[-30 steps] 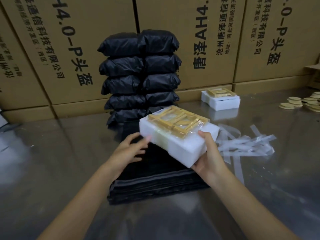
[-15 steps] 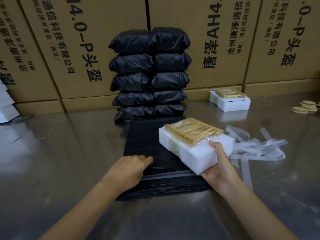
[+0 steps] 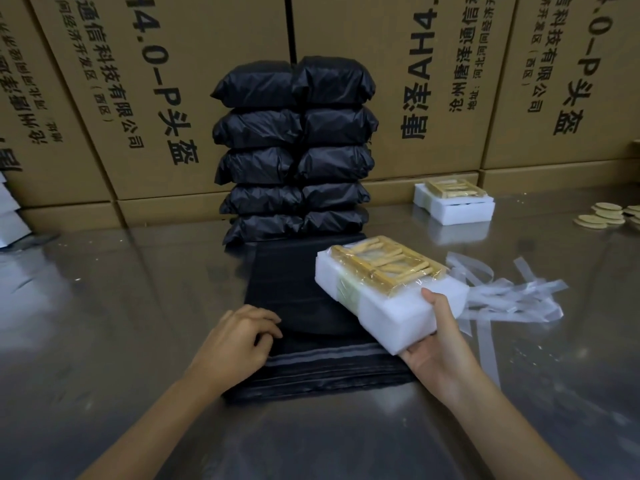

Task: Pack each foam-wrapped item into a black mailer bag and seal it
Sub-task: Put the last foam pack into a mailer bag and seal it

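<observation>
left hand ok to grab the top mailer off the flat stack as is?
Probably yes. The left hand already rests with curled fingers on the near left edge of the flat stack. The right hand holds the foam block over the stack's right side, leaving the left edge free.

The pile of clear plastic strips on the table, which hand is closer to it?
Right. The right hand, gripping the foam-wrapped item, sits just beside the clear plastic strips. The left hand is well across, fingers on the flat black mailer bags.
</observation>
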Tool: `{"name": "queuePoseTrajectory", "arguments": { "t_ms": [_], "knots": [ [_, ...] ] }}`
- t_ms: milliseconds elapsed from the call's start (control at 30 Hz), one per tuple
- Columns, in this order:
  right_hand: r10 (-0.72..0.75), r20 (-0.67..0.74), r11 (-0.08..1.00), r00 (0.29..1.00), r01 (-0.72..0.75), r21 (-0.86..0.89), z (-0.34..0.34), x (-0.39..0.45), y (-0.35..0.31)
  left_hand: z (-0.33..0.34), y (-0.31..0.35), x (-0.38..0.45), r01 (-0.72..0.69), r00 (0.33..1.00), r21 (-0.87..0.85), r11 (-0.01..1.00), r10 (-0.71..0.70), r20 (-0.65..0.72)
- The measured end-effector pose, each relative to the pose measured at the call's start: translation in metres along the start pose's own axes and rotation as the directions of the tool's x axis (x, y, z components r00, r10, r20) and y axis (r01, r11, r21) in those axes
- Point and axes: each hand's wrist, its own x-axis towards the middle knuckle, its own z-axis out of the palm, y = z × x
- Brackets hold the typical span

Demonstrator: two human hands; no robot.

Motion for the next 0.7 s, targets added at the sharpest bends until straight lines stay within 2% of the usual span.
{"name": "queuePoseTrajectory", "arguments": {
  "t_ms": [100,267,333,400,467,567,633,700],
  "knots": [
    [0.012,0.008,0.999,1.0,-0.013,0.034,-0.001,-0.002,-0.003,0.002,0.001,-0.004,-0.028,0.997,-0.011,1.0,0.029,0.072],
    [-0.004,0.089,0.999,0.996,0.001,0.036,0.001,-0.005,-0.007,0.004,0.006,0.001,0.025,0.987,-0.109,0.994,-0.008,0.16],
    [-0.002,0.119,1.0,0.993,-0.001,0.028,0.0,-0.007,-0.008,0.001,0.003,0.004,0.126,0.985,-0.23,0.965,-0.093,0.147],
    [0.004,0.135,1.0,0.991,-0.006,0.014,-0.003,-0.008,-0.009,-0.002,0.0,0.007,0.182,0.979,-0.259,0.949,-0.15,0.139],
    [0.024,0.144,1.0,0.989,-0.024,-0.007,-0.005,-0.01,-0.013,-0.002,-0.001,0.011,0.178,0.978,-0.222,0.959,-0.147,0.149],
    [0.064,0.12,0.997,0.991,-0.06,-0.038,-0.001,-0.012,-0.015,-0.001,0.004,0.016,0.136,0.99,-0.183,0.974,-0.129,0.049],
    [0.063,0.102,0.997,0.993,-0.058,-0.059,0.001,-0.01,-0.015,-0.004,0.013,0.021,0.137,0.989,-0.308,0.941,-0.146,-0.006],
    [0.068,0.126,0.996,0.99,-0.06,-0.065,0.007,-0.01,-0.017,-0.011,0.027,0.03,0.134,0.986,-0.48,0.867,-0.165,-0.023]
  ]
}}
